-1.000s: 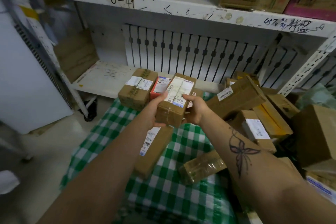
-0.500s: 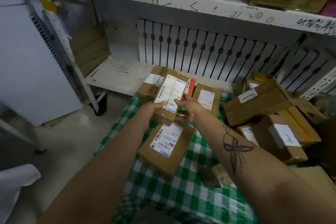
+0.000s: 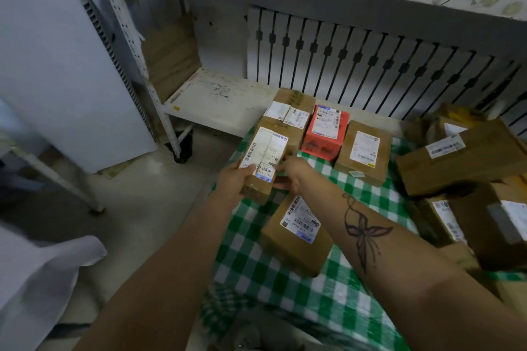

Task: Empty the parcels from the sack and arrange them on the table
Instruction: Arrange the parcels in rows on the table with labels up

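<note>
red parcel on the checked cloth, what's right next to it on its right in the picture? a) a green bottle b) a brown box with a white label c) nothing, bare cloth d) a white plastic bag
b: the red parcel sits in the back row, and directly to its right in the picture lies a brown box with a white label on top, both on the green checked cloth.

Print on the white shipping labels (image 3: 364, 146) is way too small to read, the brown cardboard boxes (image 3: 502, 225) at right get cut off, and the white cloth (image 3: 42, 279) is blurry.
</note>
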A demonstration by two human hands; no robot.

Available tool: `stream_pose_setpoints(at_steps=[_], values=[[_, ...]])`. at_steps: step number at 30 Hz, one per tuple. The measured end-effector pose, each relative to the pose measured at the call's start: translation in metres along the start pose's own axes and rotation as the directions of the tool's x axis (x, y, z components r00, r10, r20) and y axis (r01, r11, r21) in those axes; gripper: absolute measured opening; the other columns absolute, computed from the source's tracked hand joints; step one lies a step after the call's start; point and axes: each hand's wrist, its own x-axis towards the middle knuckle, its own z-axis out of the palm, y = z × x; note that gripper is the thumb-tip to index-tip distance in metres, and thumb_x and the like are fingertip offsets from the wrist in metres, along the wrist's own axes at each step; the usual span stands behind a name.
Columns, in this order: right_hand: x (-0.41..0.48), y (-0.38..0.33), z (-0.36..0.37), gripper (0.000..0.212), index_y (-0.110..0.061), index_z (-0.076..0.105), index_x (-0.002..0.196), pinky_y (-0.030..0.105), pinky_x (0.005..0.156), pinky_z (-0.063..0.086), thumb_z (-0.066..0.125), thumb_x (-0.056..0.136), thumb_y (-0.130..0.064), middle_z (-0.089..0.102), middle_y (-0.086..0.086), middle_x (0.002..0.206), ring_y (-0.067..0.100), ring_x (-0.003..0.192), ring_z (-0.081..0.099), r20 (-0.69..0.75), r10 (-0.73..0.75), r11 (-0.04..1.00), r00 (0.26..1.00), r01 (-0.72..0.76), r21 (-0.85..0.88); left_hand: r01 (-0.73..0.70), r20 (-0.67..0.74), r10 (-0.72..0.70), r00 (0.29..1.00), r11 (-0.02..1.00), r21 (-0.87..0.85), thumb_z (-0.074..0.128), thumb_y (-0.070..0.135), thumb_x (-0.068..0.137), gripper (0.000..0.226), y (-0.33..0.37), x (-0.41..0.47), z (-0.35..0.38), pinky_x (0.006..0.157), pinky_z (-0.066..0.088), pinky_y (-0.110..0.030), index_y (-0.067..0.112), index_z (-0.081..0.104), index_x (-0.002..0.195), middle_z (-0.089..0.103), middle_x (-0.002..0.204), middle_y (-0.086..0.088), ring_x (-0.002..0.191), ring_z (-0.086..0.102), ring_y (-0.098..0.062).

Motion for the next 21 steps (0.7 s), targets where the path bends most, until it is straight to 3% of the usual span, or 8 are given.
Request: stream_pose_setpoints(at_steps=[2,4,10,16,21], values=[[0.003,0.002,0.009,0.022,-0.005,0.056,0.094,0.030,0.067,0.055,0.036,0.096,0.003,0.065,0.009,0.092,0.022,0.077,0.065,-0.012,0.040,0.998,0.999,-0.040,-0.045,0.019,-0.012,-0.019,1.000,1.000,0.008,0.059,0.014,0.091,0.029,-0.005,0.009,-0.006,0.085,0.053,-0.044,0.008,0.056,0.119,0.065,0.117,-0.013,0.104,0.064,-0.032],[0.006,0.004,0.016,0.021,-0.010,0.049,0.082,0.024,0.055,0.047,0.036,0.096,0.000,0.059,0.005,0.074,0.015,0.061,0.056,-0.024,0.088,0.993,0.996,-0.090,-0.070,0.046,-0.012,-0.046,0.999,0.999,0.016,0.056,0.015,0.093,0.030,-0.008,0.014,-0.009,0.080,0.052,-0.042,0.008,0.054,0.121,0.064,0.112,-0.011,0.105,0.063,-0.032],[0.017,0.007,0.022,0.023,-0.010,0.048,0.075,0.024,0.053,0.043,0.038,0.094,-0.001,0.058,0.005,0.072,0.017,0.062,0.056,-0.001,0.135,0.989,0.991,-0.134,-0.059,0.103,-0.054,-0.100,0.994,0.992,0.071,0.055,0.017,0.094,0.019,-0.019,0.035,-0.011,0.093,0.052,-0.046,0.010,0.056,0.111,0.064,0.120,-0.013,0.106,0.064,-0.031],[0.026,0.017,0.021,0.012,-0.010,0.053,0.085,0.026,0.060,0.045,0.043,0.090,-0.005,0.059,0.005,0.077,0.017,0.069,0.054,-0.003,0.160,0.984,0.987,-0.159,-0.073,0.061,-0.079,-0.048,0.996,0.985,0.164,0.049,0.017,0.097,0.028,-0.026,0.048,-0.012,0.095,0.051,-0.045,0.008,0.053,0.122,0.061,0.124,-0.015,0.108,0.062,-0.031],[0.025,0.017,0.016,0.011,-0.009,0.052,0.086,0.024,0.056,0.046,0.044,0.093,-0.006,0.059,0.005,0.078,0.016,0.067,0.056,-0.030,0.131,0.991,0.991,-0.131,-0.013,0.072,-0.146,-0.025,0.989,0.943,0.324,0.048,0.023,0.097,0.032,-0.030,0.047,-0.003,0.083,0.051,-0.033,0.008,0.050,0.125,0.059,0.125,-0.011,0.110,0.060,-0.028]])
